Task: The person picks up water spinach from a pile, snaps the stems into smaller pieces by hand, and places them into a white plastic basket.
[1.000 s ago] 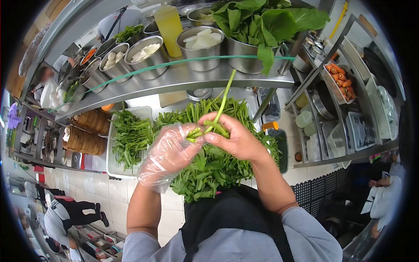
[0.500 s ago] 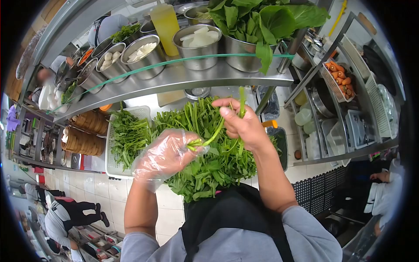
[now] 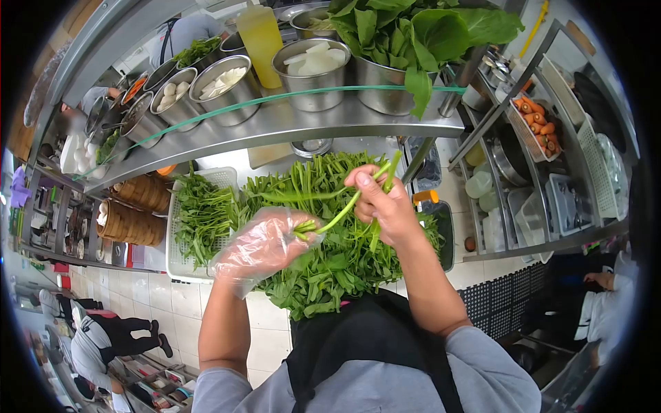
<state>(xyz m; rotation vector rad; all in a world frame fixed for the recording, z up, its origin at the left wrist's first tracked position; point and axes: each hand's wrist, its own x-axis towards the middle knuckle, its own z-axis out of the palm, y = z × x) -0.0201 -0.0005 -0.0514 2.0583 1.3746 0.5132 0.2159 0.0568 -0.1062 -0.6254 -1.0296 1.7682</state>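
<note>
My left hand (image 3: 260, 241), in a clear plastic glove, is closed around several water spinach stems (image 3: 303, 230), their cut ends poking out toward the right. My bare right hand (image 3: 385, 206) pinches a long bent green stem (image 3: 339, 219) that reaches across to the left fist. More stem lengths stick out above and below the right fingers. Beneath both hands spreads a big heap of leafy water spinach (image 3: 323, 275), stems at the back and leaves nearest my black apron (image 3: 365, 330). A blurred stem piece (image 3: 303, 197) shows above the left hand.
Left of the heap stands a white plastic basket (image 3: 187, 272) with more greens. A steel shelf (image 3: 303, 124) crosses in front, bearing metal pots (image 3: 313, 88) and a yellow bottle (image 3: 260, 45). Bamboo steamers (image 3: 134, 219) stand at left; carrots (image 3: 536, 124) sit on the right rack.
My right hand has shifted slightly to the right and down, and the stem between the hands is stretched straighter. A blurred stem piece has appeared above my left hand, which stays closed.
</note>
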